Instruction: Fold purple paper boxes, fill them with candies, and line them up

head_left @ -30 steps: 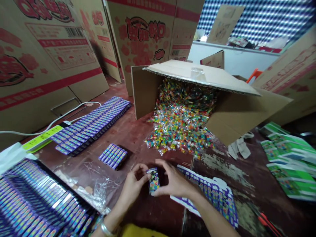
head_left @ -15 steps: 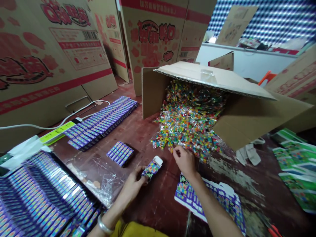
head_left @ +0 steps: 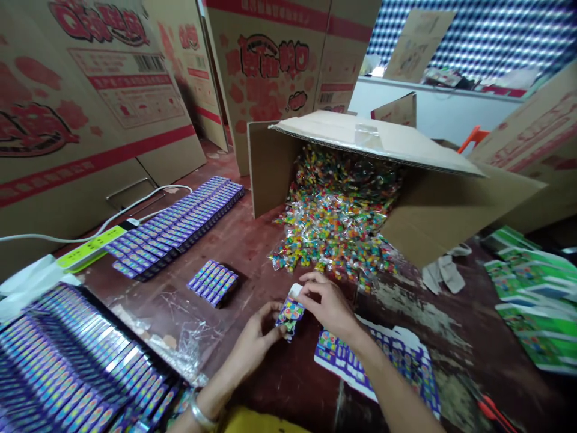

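Okay, right hand is back from the near edge of the candy packets to the small box; half a second ago its fingers were at that edge. So both hands now work on the one box, near center, just above the worktop. Left grip: thumb and fingers clamp the box's near end, left hand steady. Right grip: fingertips bunched at the far end, by the white flap; can't make out whether they pinch a packet, the flap or nothing.

Materials: box is thin printed card, purple with bright dots, slim and rectangular, tilted with its far end to the right. Packets are clear glossy film, crinkled, full of small multicolored pieces, spilling from a big corrugated carton on its side. Flat purple card blanks lie near right, partly under the right forearm, edges notched. Six or so slim boxes sit in a tight block left of the hands; longer rows stand farther left. Worktop is dark red, paint worn to pale, rough patches at right.
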The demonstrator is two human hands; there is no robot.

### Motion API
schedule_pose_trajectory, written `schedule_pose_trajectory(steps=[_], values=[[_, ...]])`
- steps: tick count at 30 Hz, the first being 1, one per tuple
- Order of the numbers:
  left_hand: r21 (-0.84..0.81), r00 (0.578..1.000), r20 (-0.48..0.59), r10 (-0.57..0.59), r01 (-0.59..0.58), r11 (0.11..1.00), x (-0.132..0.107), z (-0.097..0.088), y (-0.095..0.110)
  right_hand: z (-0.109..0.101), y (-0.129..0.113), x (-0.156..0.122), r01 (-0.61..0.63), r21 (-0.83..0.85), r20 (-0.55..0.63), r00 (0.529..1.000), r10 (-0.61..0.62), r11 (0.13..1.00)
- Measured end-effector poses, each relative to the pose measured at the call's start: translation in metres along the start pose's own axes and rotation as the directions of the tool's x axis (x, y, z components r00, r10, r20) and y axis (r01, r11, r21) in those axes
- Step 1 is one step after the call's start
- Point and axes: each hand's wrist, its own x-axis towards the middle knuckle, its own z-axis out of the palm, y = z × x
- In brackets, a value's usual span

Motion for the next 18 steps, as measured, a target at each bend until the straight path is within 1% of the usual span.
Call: schedule_pose_trajectory(steps=[2,3,4,7,8,10,12,15,18], values=[[0.028,1.000,-0.023,0.006,-0.006,1.000,0.000,0.004,0.004,0.001,-0.003,-0.001,0.018,0.076,0.062,0.998,-0.022,0.997],[0.024,0.999,-0.040,0.012,-0.011,1.000,0.000,0.005,0.005,0.002,-0.005,-0.003,0.008,0.130,0.077,0.997,-0.018,0.991],[0.006,0.998,-0.060,0.019,-0.019,1.000,0.000,0.007,0.006,0.003,-0.006,-0.006,-0.016,0.191,0.074,0.997,0.002,0.982],[-0.097,0.988,-0.137,0.065,-0.079,0.992,0.000,0.011,0.007,0.010,-0.004,-0.017,-0.114,0.363,0.029,0.993,0.111,0.925],[-0.122,0.984,-0.157,0.080,-0.099,0.988,0.000,0.013,0.007,0.014,-0.002,-0.021,-0.134,0.408,0.025,0.990,0.136,0.903],[-0.145,0.982,-0.165,0.092,-0.117,0.983,-0.002,0.015,0.007,0.023,0.003,-0.030,-0.137,0.464,0.019,0.989,0.145,0.875],[-0.150,0.988,-0.129,0.080,-0.099,0.984,-0.003,0.016,0.007,0.032,0.007,-0.037,-0.120,0.476,-0.026,0.988,0.151,0.871],[-0.113,0.995,-0.068,0.073,-0.080,0.990,-0.004,0.018,0.008,0.040,0.009,-0.042,-0.091,0.405,-0.118,0.982,0.151,0.910],[-0.090,0.996,-0.044,0.084,-0.087,0.992,-0.003,0.019,0.008,0.042,0.008,-0.042,-0.047,0.365,-0.144,0.984,0.106,0.930]])
